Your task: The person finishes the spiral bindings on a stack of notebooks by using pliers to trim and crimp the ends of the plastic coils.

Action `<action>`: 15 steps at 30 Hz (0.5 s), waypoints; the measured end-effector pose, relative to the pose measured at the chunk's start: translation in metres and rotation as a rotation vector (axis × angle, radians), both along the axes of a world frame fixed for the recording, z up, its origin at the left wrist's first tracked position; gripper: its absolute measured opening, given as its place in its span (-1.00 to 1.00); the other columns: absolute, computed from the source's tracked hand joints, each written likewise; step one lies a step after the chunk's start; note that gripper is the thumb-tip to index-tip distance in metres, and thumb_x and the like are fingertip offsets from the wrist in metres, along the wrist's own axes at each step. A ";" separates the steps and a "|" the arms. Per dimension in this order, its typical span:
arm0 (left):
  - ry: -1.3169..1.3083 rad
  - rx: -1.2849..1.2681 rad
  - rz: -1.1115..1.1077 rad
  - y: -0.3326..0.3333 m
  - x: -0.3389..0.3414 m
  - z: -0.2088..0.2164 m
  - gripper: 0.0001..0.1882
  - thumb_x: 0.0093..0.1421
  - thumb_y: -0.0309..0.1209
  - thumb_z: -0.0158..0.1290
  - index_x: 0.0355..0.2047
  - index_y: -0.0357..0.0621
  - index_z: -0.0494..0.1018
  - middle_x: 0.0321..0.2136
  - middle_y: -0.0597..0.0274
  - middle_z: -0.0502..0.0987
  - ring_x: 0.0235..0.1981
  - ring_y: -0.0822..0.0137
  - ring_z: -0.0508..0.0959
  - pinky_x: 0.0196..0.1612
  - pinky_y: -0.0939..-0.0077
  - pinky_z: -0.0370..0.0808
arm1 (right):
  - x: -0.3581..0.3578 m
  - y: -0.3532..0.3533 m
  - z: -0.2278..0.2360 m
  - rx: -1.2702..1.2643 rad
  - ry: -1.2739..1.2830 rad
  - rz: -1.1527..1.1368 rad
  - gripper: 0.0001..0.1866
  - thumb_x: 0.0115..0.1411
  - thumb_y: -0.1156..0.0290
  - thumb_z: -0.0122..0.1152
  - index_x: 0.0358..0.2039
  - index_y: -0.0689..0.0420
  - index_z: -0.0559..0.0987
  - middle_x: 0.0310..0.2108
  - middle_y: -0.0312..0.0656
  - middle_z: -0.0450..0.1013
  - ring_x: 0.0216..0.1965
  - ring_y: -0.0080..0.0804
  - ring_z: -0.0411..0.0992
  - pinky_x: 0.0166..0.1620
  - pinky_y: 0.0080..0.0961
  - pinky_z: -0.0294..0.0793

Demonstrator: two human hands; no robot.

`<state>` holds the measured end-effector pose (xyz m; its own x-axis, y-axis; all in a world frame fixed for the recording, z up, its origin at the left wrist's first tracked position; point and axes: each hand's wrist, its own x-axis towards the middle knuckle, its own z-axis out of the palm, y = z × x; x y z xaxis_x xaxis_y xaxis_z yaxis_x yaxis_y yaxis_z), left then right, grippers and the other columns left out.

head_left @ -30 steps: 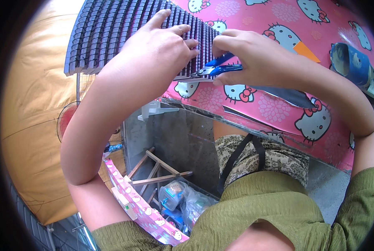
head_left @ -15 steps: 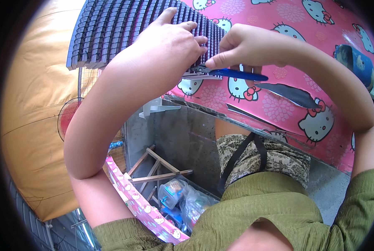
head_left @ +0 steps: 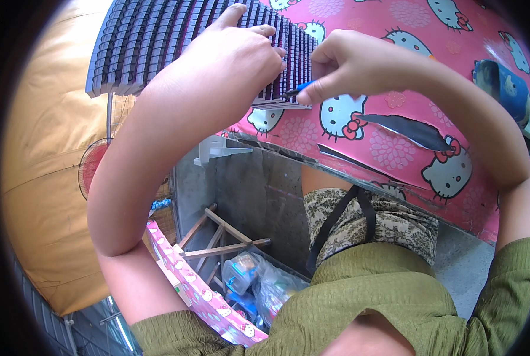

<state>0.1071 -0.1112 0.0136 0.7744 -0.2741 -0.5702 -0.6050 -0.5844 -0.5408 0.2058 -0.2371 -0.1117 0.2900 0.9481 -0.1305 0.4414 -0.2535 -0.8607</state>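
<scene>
Dark ribbed panel lies on the pink bench; the left hand presses flat on its near-right corner, while the right hand, just beside that edge, pinches a blue-handled tool pointing leftward into the ribs.

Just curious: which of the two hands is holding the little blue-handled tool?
The right hand pinches the blue-handled tool at the ribbed panel's near edge; the left hand only lies flat on the panel, holding nothing.
</scene>
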 end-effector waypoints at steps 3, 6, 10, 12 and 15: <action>-0.054 0.084 -0.031 0.000 -0.002 -0.007 -0.35 -0.06 -0.60 0.08 0.12 0.04 0.39 0.12 0.40 0.41 0.25 0.33 0.26 0.34 0.08 -0.03 | -0.004 -0.001 0.005 -0.089 0.318 -0.068 -0.49 0.04 -0.02 0.36 -0.61 0.24 0.50 -0.75 -0.28 0.36 -0.70 -0.50 0.38 -0.61 -0.46 0.40; -0.051 -0.030 -0.140 0.008 -0.002 -0.015 -0.34 -0.03 -0.59 0.06 0.16 0.05 0.35 0.16 0.43 0.37 0.27 0.35 0.22 0.36 0.06 -0.10 | -0.007 -0.011 -0.020 0.271 -0.156 -0.056 -0.53 -0.01 0.08 0.38 -0.38 0.29 0.54 -0.51 -0.06 0.48 -0.43 -0.25 0.53 -0.35 -0.32 0.53; -0.008 -0.014 -0.035 0.027 -0.004 -0.023 -0.36 -0.02 -0.60 0.02 0.15 0.02 0.36 0.17 0.42 0.36 0.28 0.37 0.21 0.37 0.05 -0.12 | -0.011 -0.017 -0.027 0.510 -0.618 -0.111 -0.51 -0.09 0.16 0.41 -0.24 0.25 0.53 -0.28 0.02 0.49 -0.18 -0.12 0.50 -0.15 -0.30 0.47; -0.018 -0.046 -0.043 0.036 -0.007 -0.024 -0.37 -0.02 -0.61 0.02 0.14 0.01 0.37 0.17 0.42 0.36 0.28 0.38 0.22 0.37 0.06 -0.11 | -0.014 -0.014 -0.033 0.599 -0.749 -0.143 -0.52 -0.09 0.16 0.42 -0.26 0.25 0.53 -0.30 0.01 0.49 -0.22 -0.13 0.50 -0.20 -0.30 0.47; -0.024 -0.044 -0.054 0.029 -0.004 -0.022 -0.38 -0.02 -0.61 0.01 0.13 -0.02 0.38 0.16 0.40 0.38 0.27 0.37 0.22 0.37 0.07 -0.08 | -0.011 -0.010 -0.033 0.541 -0.623 -0.113 -0.55 -0.08 0.15 0.42 -0.33 0.27 0.55 -0.41 0.00 0.50 -0.34 -0.17 0.52 -0.32 -0.31 0.49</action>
